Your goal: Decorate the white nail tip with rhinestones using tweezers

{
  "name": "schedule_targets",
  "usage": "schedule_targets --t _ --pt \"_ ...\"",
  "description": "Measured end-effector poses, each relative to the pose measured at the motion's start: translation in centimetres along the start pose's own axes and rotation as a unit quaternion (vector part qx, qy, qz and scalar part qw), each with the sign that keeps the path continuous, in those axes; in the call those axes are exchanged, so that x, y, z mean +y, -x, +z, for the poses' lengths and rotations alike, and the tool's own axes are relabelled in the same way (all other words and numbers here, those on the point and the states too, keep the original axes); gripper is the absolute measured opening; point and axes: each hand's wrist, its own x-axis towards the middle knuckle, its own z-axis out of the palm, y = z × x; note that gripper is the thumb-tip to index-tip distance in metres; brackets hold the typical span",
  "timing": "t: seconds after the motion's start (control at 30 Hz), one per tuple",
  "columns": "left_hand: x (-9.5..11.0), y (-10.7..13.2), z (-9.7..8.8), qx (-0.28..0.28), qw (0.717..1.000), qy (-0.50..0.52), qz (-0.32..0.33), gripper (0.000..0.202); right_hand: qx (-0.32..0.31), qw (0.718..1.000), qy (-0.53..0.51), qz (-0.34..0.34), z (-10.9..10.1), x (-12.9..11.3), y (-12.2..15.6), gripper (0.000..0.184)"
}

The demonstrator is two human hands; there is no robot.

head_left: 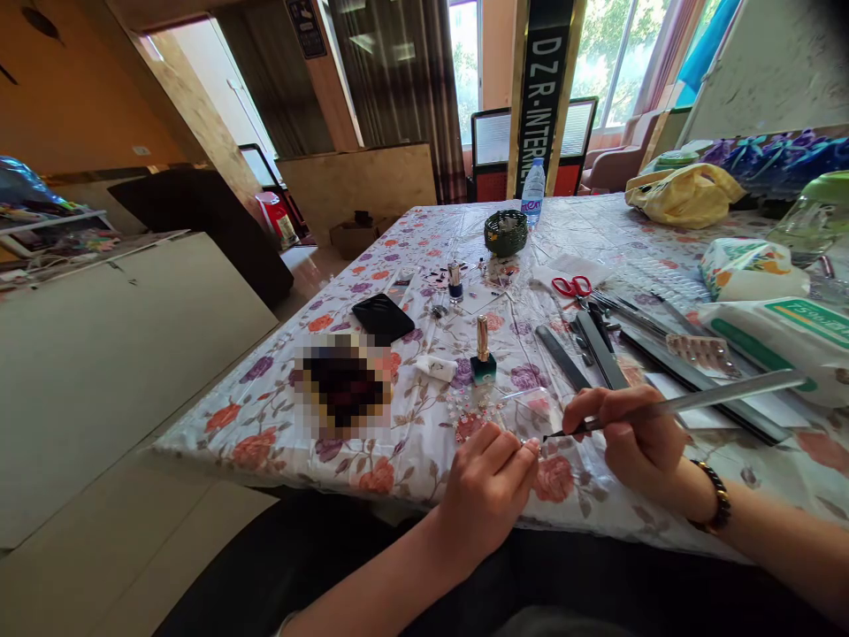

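Observation:
My right hand (630,442), wearing a dark beaded bracelet (715,497), grips a slim nail-art brush (703,400) with a silvery handle. The brush's dark tip points left, close to the fingertips of my left hand (494,482). Those fingers are pinched together near the table's front edge; whatever small thing they hold is too tiny to name. Just beyond lie small pale and pink beads (474,409) and a clear plastic piece (531,402). A dark green nail polish bottle (484,364) with a gold cap stands upright behind them, beside a small white tube (436,368).
Farther back are a dark blue polish bottle (455,285), a black flat case (383,318) and a green basket (505,234). To the right lie red scissors (571,286), grey nail files (600,349) and a wipes pack (789,341). The flowered tablecloth (298,469) covers the table.

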Motion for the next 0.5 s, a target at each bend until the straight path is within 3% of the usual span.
schedule_targets --t 0.5 --pt "0.08 -0.05 0.10 0.004 1.000 -0.001 -0.008 0.013 -0.025 0.998 -0.017 0.053 -0.35 0.63 0.94 0.017"
